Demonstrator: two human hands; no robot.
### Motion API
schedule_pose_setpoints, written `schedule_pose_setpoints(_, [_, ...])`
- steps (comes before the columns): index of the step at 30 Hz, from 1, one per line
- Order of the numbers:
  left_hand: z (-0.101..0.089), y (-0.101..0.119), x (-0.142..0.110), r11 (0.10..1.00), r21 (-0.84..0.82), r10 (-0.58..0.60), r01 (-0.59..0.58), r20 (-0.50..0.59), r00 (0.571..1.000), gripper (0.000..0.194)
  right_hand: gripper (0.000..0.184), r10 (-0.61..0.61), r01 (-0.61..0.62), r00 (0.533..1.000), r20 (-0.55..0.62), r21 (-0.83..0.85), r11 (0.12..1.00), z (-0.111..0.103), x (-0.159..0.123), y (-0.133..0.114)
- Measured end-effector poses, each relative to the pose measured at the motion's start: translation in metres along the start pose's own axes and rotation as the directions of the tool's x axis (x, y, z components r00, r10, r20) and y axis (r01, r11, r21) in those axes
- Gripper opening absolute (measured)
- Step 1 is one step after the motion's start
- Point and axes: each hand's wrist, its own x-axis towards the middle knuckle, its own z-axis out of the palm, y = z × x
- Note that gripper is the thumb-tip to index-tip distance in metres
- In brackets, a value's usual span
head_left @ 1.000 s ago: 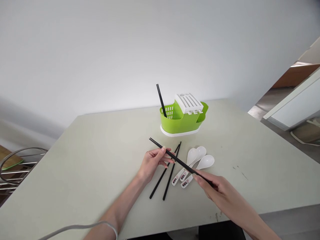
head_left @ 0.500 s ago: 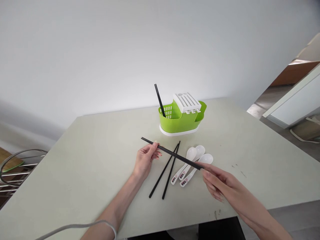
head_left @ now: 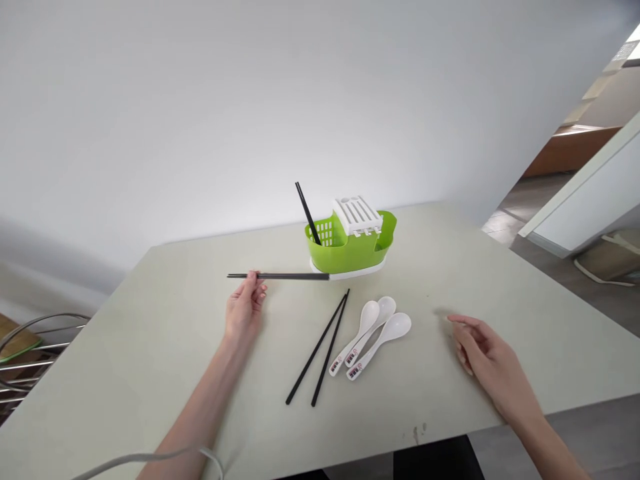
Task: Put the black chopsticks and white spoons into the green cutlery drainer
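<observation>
My left hand (head_left: 244,308) pinches a pair of black chopsticks (head_left: 293,276) between thumb and fingers. They lie almost level across the view, thick ends pointing right, in front of the green cutlery holder (head_left: 345,259). Another pair of black chopsticks (head_left: 307,215) leans upright in the holder's left compartment. Two loose black chopsticks (head_left: 316,350) rest on the table, their thin tips meeting. Beside them are three white spoons (head_left: 370,320) with printed handles, partly overlapping. Off to the right, my right hand (head_left: 493,367) hovers loosely curled, open and holding nothing.
The pale table (head_left: 175,320) stands against a white wall (head_left: 250,120). A white slotted rack (head_left: 357,215) with small hooks tops the holder. A grey cable (head_left: 135,457) crosses my left forearm. At far left stands a metal rack (head_left: 45,353).
My right hand has let go of the chopsticks and moved right. My left hand has carried them leftward, turning them from slanted to nearly level. The view has shifted slightly.
</observation>
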Motion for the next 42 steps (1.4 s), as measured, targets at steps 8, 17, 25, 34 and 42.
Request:
schedule_pose_setpoints(8, [0.041, 0.089, 0.036, 0.929, 0.193, 0.325, -0.315, -0.024, 0.945, 0.023, 0.043, -0.118, 0.123, 0.991, 0.058, -0.096, 0.988, 0.007, -0.004, 0.000])
schedule_pose_setpoints(17, [0.108, 0.111, 0.039, 0.611, 0.641, 0.418, -0.464, 0.237, 0.877, 0.033, 0.044, -0.148, 0.153, 0.987, 0.061, -0.080, 0.985, 0.007, 0.000, 0.003])
schedule_pose_setpoints(25, [0.137, 0.093, 0.050, 0.435, 0.775, 0.326, -0.457, 0.338, 0.883, 0.033, 0.046, -0.190, 0.199, 0.976, 0.104, -0.083, 0.977, 0.007, 0.001, 0.002])
schedule_pose_setpoints(34, [0.154, 0.066, 0.052, 0.264, 0.843, 0.222, -0.469, 0.420, 0.880, 0.031, 0.048, -0.204, 0.214, 0.971, 0.127, -0.068, 0.975, 0.007, 0.004, 0.000])
schedule_pose_setpoints(42, [0.153, 0.049, 0.071, 0.167, 0.857, 0.180, -0.488, 0.460, 0.870, 0.042, 0.047, -0.211, 0.219, 0.968, 0.139, -0.043, 0.975, 0.006, 0.003, 0.002])
